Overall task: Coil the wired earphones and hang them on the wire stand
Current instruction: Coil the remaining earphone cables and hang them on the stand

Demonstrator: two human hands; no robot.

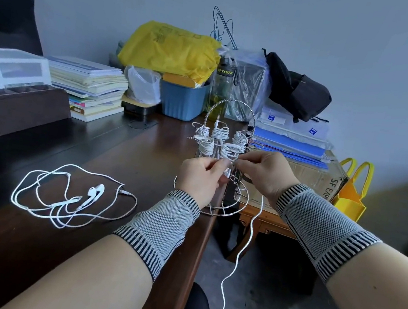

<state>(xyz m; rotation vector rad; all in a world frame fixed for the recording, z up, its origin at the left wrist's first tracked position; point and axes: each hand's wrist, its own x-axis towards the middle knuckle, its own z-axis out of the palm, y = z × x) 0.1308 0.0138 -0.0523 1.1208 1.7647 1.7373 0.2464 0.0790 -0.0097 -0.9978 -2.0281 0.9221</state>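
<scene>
A wire stand [231, 105] with an arched handle stands at the desk's right edge, and several coiled white earphones [230, 149] hang on its hooks. My left hand [201, 177] and my right hand [265, 174] meet just in front of the stand, both pinching one white earphone cable [234, 263]. That cable trails down from my hands past the desk edge toward the floor. Another white pair of earphones [71, 196] lies loose and uncoiled on the dark desk [27, 247] to the left, its buds near the middle of the tangle.
Behind the stand are a blue bin [182, 101], a yellow bag [170, 50], a water bottle [222, 88] and a stack of books [94, 86]. A cardboard box [312, 177] with blue folders and a black bag sits to the right. A dark tray [17, 110] stands far left.
</scene>
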